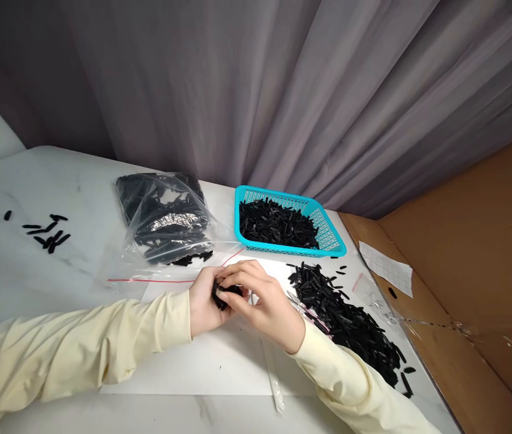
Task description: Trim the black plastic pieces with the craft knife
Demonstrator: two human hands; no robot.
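My left hand [204, 302] is curled around a small bunch of black elongated pieces [221, 299], above a white sheet [183, 367]. My right hand [267, 301] comes over from the right, its thumb and fingers pinching at the same bunch. The exact kind of these pieces cannot be made out. Just right of my right hand spreads a loose heap of similar black pieces [350, 325]. A pointed metal tool [298, 303], partly covered, lies between that hand and the heap.
Behind my hands stand a blue plastic basket [298, 248] of black pieces and a clear zip bag [169, 223] with more inside. Several stray pieces [50, 241] lie at left. A narrow clear wrapper [276, 386] lies in front. Cardboard [473, 253] borders the right; a grey curtain [219, 84] hangs behind.
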